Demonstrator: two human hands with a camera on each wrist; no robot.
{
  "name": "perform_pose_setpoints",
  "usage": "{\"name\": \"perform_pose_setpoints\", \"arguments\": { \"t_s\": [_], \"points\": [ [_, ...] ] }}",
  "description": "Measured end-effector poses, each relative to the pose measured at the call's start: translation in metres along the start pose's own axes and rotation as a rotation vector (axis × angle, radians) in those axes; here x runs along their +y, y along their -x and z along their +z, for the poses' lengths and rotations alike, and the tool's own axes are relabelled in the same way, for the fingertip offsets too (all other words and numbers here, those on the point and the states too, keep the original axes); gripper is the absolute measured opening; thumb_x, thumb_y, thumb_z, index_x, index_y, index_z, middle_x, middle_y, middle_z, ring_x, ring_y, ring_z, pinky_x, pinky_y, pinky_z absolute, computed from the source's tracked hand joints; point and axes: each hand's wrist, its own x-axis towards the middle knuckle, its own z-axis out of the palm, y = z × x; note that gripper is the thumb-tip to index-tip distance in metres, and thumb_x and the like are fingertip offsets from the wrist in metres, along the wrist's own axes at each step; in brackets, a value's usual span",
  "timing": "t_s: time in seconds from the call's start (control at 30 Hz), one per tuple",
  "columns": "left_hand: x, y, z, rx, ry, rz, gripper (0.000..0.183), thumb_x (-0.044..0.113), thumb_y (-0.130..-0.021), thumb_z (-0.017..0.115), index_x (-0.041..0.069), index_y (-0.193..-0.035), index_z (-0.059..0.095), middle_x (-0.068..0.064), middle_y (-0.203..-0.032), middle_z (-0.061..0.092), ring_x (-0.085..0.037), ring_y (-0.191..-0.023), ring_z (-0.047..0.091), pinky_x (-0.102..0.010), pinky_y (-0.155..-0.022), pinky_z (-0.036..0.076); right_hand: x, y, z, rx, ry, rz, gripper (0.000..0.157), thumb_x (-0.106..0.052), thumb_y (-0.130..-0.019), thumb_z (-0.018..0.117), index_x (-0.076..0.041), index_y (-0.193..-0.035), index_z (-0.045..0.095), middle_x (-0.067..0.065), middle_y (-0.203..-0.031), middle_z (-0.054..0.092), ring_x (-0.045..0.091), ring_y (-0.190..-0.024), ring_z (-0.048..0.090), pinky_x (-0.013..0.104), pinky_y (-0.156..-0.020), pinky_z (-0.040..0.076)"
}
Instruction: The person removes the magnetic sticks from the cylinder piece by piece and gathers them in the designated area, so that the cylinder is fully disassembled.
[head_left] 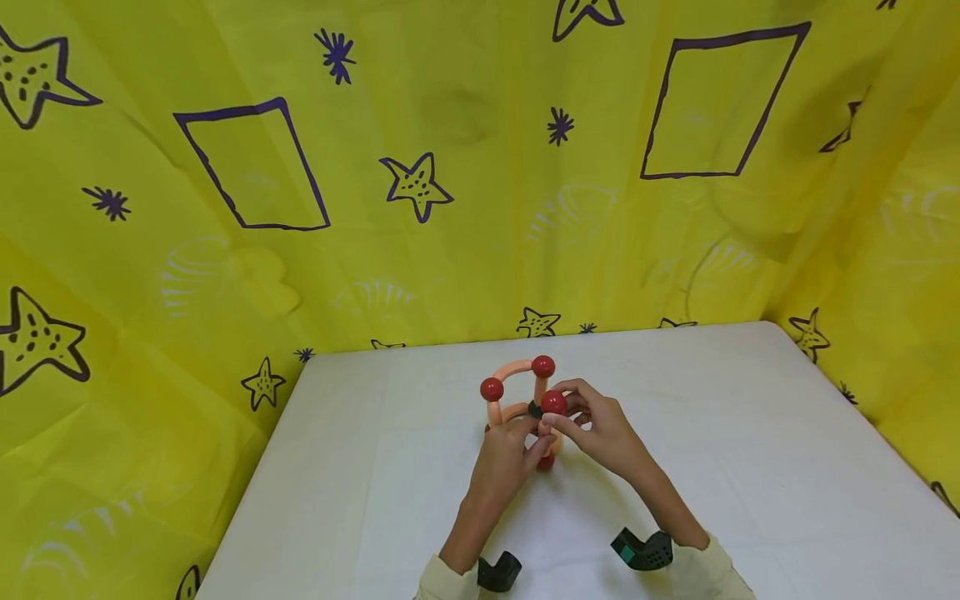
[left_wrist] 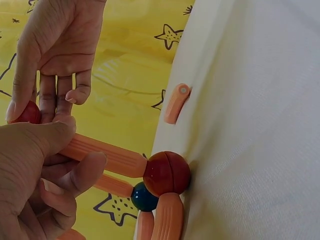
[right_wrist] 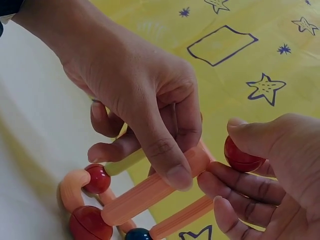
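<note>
My left hand (head_left: 504,460) pinches an upright orange magnetic rod (right_wrist: 142,200) between thumb and fingers. This rod belongs to a frame of straight and curved orange rods joined by red balls (head_left: 492,389) and a dark blue ball (left_wrist: 144,196). In my right hand (head_left: 613,433), thumb and fingertips hold a glossy red ball (right_wrist: 241,155) right at the rod's upper end. The left wrist view shows another red ball (left_wrist: 167,174) at the rod's lower end, close to the tabletop. My fingers partly cover the frame's middle in the head view.
A short orange rod (left_wrist: 177,104) with a metal disc at its end lies on the white table (head_left: 360,483). A yellow-green rod (right_wrist: 126,162) shows behind my left fingers. Yellow patterned cloth (head_left: 480,267) hangs behind the table and along its sides.
</note>
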Motion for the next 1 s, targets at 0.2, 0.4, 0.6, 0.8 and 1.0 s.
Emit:
{"name": "perform_pose_setpoints", "arguments": {
  "t_s": [0.2, 0.4, 0.6, 0.8, 1.0],
  "points": [
    [-0.001, 0.001, 0.0, -0.004, -0.007, -0.01, 0.021, 0.027, -0.086, 0.075, 0.008, -0.09, 0.069, 0.0, -0.076, 0.07, -0.003, -0.055, 0.048, -0.007, -0.051, 0.036, 0.001, -0.001, 0.002, 0.025, -0.011, 0.034, 0.039, -0.021, -0.084, 0.077, -0.008, -0.117, 0.06, 0.005, -0.1, 0.069, 0.015, -0.085, 0.064, 0.024, -0.071, 0.055],
    [-0.002, 0.002, 0.001, 0.017, 0.005, 0.009, 0.021, 0.025, -0.084, 0.075, 0.007, -0.094, 0.07, 0.001, -0.079, 0.071, -0.008, -0.062, 0.058, -0.008, -0.056, 0.042, 0.012, -0.005, -0.001, 0.088, -0.067, 0.105, 0.041, -0.019, -0.088, 0.074, -0.005, -0.124, 0.059, 0.013, -0.11, 0.067, 0.023, -0.092, 0.065, 0.021, -0.072, 0.054],
    [-0.002, 0.001, 0.001, 0.026, -0.005, 0.005, 0.022, 0.025, -0.083, 0.077, 0.007, -0.092, 0.07, 0.0, -0.081, 0.072, -0.008, -0.06, 0.055, -0.006, -0.053, 0.036, 0.032, -0.012, -0.006, 0.135, -0.114, 0.198, 0.044, -0.017, -0.088, 0.073, -0.006, -0.127, 0.056, 0.016, -0.115, 0.065, 0.026, -0.099, 0.063, 0.017, -0.072, 0.052],
    [-0.002, 0.001, 0.001, 0.023, 0.003, -0.011, 0.019, 0.024, -0.084, 0.077, 0.008, -0.09, 0.07, -0.002, -0.082, 0.071, -0.005, -0.055, 0.046, -0.007, -0.05, 0.032, 0.06, -0.024, -0.011, 0.159, -0.067, 0.297, 0.044, -0.016, -0.089, 0.072, -0.003, -0.127, 0.054, 0.019, -0.123, 0.062, 0.032, -0.106, 0.064, 0.022, -0.08, 0.055],
    [-0.001, 0.002, 0.002, 0.011, 0.017, -0.022, 0.02, 0.025, -0.083, 0.077, 0.008, -0.091, 0.069, -0.002, -0.079, 0.069, 0.001, -0.052, 0.033, -0.008, -0.048, 0.025, 0.084, -0.051, -0.02, 0.119, 0.069, 0.276, 0.043, -0.018, -0.089, 0.072, 0.002, -0.124, 0.055, 0.024, -0.117, 0.064, 0.038, -0.105, 0.064, 0.045, -0.085, 0.056]
  ]
}}
